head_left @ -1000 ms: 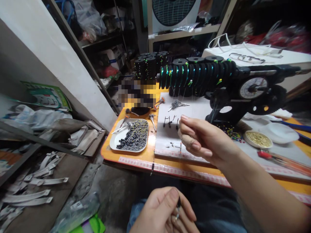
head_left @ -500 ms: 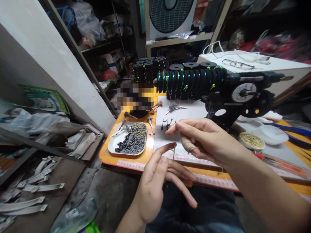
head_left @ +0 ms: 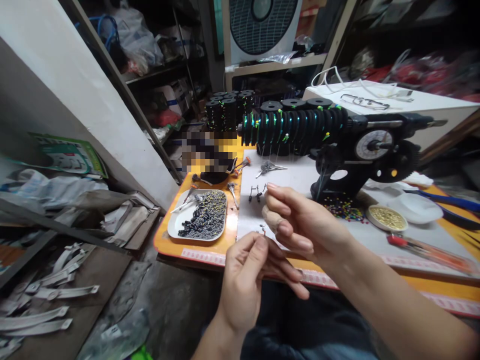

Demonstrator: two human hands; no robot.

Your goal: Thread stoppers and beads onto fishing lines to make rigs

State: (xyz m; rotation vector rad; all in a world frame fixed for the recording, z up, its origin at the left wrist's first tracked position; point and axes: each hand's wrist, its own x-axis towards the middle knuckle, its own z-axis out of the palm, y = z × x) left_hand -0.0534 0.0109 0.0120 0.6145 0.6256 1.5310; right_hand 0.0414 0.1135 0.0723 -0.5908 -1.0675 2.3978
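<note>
My left hand (head_left: 243, 280) is low in the middle, thumb and index finger pinched on a small wire piece (head_left: 263, 230) whose tip sticks up above them; its other fingers stretch to the right. Above it and to the right hovers my right hand (head_left: 296, 215), fingers curled with thumb and index finger together, one finger wrapped in tape. Whatever that pinch holds is too small to make out. Small black parts (head_left: 256, 193) lie on the white sheet (head_left: 300, 172) just beyond my hands.
A white tray (head_left: 170, 225) of small dark cylinders stands left. Black spools on a geared machine (head_left: 300, 125) rise behind my hands. At right are colored beads (head_left: 343, 207), a bowl of gold pieces (head_left: 388, 218), a red-handled cutter (head_left: 431, 252) and blue-handled pliers (head_left: 446, 200).
The left thumb has closed against the index finger around the wire piece. My right hand has turned, its fingers curling more, and its forearm has moved lower, showing the colored beads.
</note>
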